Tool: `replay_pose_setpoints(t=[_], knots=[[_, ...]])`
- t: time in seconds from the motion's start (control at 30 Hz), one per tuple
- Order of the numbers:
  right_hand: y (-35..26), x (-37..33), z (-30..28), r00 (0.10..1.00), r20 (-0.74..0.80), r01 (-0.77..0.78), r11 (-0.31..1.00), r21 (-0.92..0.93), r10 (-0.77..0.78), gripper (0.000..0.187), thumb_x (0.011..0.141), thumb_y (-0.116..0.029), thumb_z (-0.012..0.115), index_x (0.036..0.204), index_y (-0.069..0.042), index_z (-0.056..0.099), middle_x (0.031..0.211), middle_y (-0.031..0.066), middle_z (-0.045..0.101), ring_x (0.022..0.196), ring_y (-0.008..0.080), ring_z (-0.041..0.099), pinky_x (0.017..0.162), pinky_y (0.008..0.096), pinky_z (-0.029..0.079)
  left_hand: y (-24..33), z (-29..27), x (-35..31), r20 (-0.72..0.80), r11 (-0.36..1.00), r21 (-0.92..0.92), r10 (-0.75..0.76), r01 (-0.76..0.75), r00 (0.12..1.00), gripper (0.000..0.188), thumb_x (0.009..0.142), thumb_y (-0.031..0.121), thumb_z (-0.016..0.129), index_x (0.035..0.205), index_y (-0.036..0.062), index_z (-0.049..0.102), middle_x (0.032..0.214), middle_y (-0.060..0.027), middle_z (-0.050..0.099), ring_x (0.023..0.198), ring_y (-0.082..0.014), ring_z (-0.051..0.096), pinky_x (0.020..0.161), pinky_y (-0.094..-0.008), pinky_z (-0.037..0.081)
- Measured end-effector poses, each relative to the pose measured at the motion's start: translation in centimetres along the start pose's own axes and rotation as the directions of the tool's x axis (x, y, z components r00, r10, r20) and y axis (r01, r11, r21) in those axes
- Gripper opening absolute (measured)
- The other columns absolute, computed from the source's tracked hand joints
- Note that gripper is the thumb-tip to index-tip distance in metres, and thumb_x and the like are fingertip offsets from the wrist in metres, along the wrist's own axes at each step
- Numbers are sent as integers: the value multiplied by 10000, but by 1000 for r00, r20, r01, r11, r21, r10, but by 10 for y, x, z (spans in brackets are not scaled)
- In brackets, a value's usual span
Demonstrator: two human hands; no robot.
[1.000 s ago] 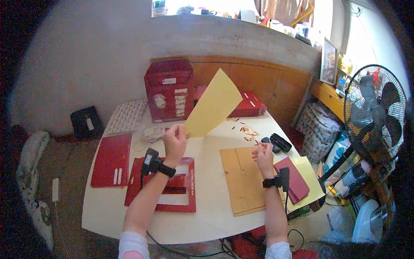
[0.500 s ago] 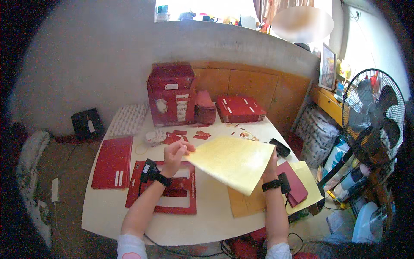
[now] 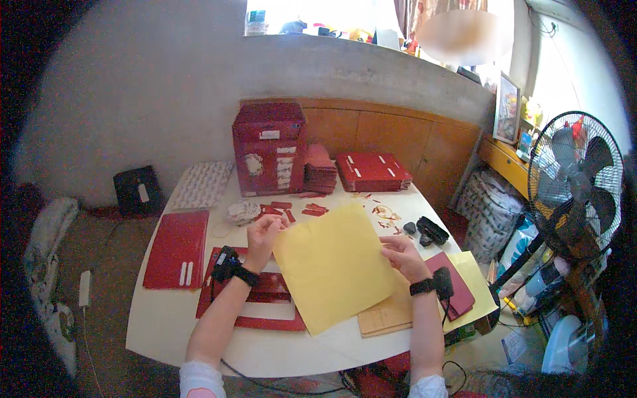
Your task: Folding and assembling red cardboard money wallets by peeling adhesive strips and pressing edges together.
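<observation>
A yellow sheet of paper [image 3: 335, 268] is held up above the table, tilted, with its face toward me. My left hand [image 3: 262, 240] pinches its upper left edge; the thumb and forefinger are together there. At the right edge, my right hand [image 3: 403, 257] grips the paper between thumb and fingers. Beneath the sheet's left part lies a red card frame [image 3: 245, 324] with rectangular cut-outs, partly covered. A tan envelope-like piece [image 3: 385, 318] shows under the sheet's lower right. Beside my right wrist are dark pink folded cards [image 3: 456, 288] on another yellow sheet [image 3: 479, 282].
Flat red sheets [image 3: 174, 249] lie at the table's left. At the back stand a tall red box [image 3: 270, 156], pink stacked pieces [image 3: 320, 174] and a red stack [image 3: 373, 171]. Red scraps [image 3: 315, 209] and a black object [image 3: 432, 230] lie nearer. A fan [image 3: 577, 186] stands right.
The yellow sheet has turned from a slanted, flatter pose to face me more, its lower corner swinging left over the red frame. My right hand has moved left and up along its edge.
</observation>
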State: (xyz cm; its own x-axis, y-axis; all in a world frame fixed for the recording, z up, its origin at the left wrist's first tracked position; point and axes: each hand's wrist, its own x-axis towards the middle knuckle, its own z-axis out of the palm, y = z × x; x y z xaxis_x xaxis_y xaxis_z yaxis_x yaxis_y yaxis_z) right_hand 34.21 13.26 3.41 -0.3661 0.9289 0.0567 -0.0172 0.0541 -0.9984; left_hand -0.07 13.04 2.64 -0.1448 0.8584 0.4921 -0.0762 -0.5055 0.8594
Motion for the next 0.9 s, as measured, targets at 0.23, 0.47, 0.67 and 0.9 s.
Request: replay_pose_setpoints(t=[0.23,0.47,0.67,0.9], knots=[[12,5,-3,989,68,134,990,-52,-130,334,827,-102,594,1146,-7,565,1012,54,623,887,119,576,790,244,451,13,7,0,88,959,-65,-268,274,959,154,854,102,582,933,-27,607,874,-62,635,808,-104,603,707,-235,481],[7,3,11,996,42,79,987,-141,-74,314,810,-91,602,1119,-40,584,960,46,621,854,119,574,766,250,457,17,-13,-2,501,859,316,-512,403,698,369,806,133,626,1137,-23,573,985,-69,642,840,-123,607,742,-270,492],[1,0,22,999,4,35,924,-382,-36,308,800,-95,612,1093,-5,583,1035,43,612,914,126,574,847,264,442,27,2,-7,599,802,287,-576,523,556,382,823,138,581,1168,-24,555,992,-50,638,817,-112,614,726,-255,500],[-3,9,58,840,71,393,514,-762,-538,278,788,-171,642,1040,-63,600,1008,127,592,936,301,565,836,372,454,22,8,-10,607,814,197,-539,547,584,361,827,138,582,1149,-24,560,979,-46,640,780,-101,616,705,-245,505]])
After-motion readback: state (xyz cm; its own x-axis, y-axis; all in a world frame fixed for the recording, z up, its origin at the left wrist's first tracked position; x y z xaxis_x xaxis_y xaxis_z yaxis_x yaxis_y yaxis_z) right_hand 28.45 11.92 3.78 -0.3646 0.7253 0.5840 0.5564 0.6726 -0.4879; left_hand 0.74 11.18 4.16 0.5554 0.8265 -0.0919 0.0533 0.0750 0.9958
